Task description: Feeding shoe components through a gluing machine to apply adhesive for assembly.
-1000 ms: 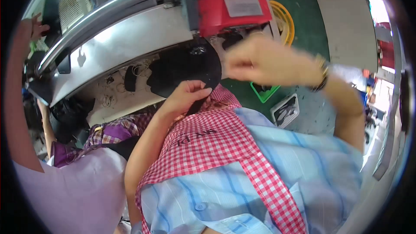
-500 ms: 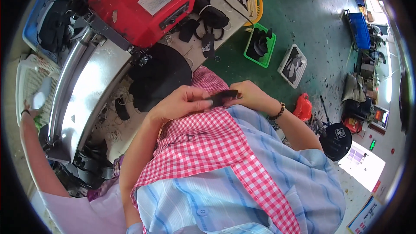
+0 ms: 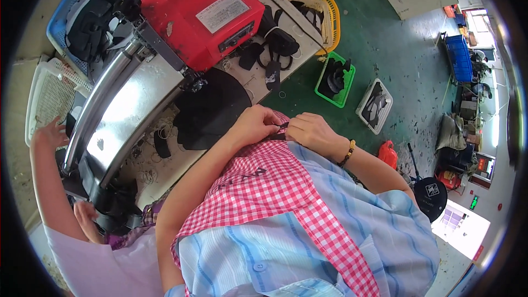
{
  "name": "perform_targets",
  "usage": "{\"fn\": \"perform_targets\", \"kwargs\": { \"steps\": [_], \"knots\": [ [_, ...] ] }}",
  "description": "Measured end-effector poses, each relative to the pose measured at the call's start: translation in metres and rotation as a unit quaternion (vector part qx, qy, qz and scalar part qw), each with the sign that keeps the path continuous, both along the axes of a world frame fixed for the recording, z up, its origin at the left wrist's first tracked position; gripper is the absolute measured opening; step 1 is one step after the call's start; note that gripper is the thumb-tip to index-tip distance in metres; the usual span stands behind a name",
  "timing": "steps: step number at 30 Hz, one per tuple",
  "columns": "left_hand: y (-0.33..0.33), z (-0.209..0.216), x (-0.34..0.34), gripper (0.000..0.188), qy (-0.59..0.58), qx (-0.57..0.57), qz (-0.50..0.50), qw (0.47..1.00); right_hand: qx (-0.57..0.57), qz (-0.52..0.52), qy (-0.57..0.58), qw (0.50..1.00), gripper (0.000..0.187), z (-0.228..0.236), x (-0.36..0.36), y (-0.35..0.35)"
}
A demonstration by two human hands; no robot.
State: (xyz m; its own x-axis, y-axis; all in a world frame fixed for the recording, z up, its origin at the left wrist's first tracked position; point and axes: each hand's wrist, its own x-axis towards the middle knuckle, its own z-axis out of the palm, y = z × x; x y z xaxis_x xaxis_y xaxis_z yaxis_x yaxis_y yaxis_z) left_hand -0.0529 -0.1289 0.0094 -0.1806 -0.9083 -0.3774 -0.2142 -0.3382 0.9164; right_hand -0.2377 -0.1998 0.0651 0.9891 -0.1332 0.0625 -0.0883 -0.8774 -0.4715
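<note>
Close in front of my lap, my left hand (image 3: 256,125) pinches one side of a small black piece (image 3: 279,136). My right hand (image 3: 313,133), with a beaded bracelet at the wrist, has its fingers curled over the other side. The hands nearly meet, so most of the piece is hidden and its kind does not show. Below them is my pink checked apron (image 3: 258,181). Just beyond my left hand, a broad black round pad (image 3: 212,107) lies at the table edge.
A red machine (image 3: 206,14) with a curved metal arm (image 3: 110,85) stands on the table (image 3: 300,38). At left a co-worker's hand (image 3: 50,133) is beside a white basket (image 3: 47,96). Yellow (image 3: 336,16), green (image 3: 342,102) and white (image 3: 388,113) containers of black pieces stand on the right.
My hands have drawn closer together, covering more of the black piece. At left, the co-worker's reaching hand has moved away from the white basket's inside, and their other hand has come into view.
</note>
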Motion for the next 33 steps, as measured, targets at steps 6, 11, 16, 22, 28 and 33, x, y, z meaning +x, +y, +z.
{"fn": "perform_targets", "kwargs": {
  "steps": [6,11,16,22,28,33],
  "knots": [
    [-0.016,0.017,0.003,0.021,-0.044,-0.011,-0.187,0.981,-0.063,0.006,-0.087,0.994,0.012,-0.004,0.000,-0.002],
    [-0.020,0.029,0.000,0.030,-0.049,-0.005,-0.269,0.962,-0.078,0.014,-0.122,0.989,0.012,-0.002,0.001,-0.004],
    [-0.022,0.024,-0.001,0.029,-0.020,0.095,-0.227,0.969,-0.054,-0.003,-0.125,0.991,0.011,-0.008,0.002,-0.005],
    [-0.011,-0.006,0.001,0.045,0.218,0.236,-0.022,0.947,0.126,-0.053,0.045,0.990,0.018,-0.010,0.016,-0.019],
    [0.031,-0.026,0.036,0.042,-0.111,-0.136,0.062,0.983,0.290,-0.191,0.066,0.935,0.027,-0.053,0.100,-0.063],
    [0.100,-0.021,0.063,0.040,-0.345,-0.109,0.294,0.885,0.297,-0.169,0.247,0.907,0.050,-0.122,0.128,-0.059]
  ]
}}
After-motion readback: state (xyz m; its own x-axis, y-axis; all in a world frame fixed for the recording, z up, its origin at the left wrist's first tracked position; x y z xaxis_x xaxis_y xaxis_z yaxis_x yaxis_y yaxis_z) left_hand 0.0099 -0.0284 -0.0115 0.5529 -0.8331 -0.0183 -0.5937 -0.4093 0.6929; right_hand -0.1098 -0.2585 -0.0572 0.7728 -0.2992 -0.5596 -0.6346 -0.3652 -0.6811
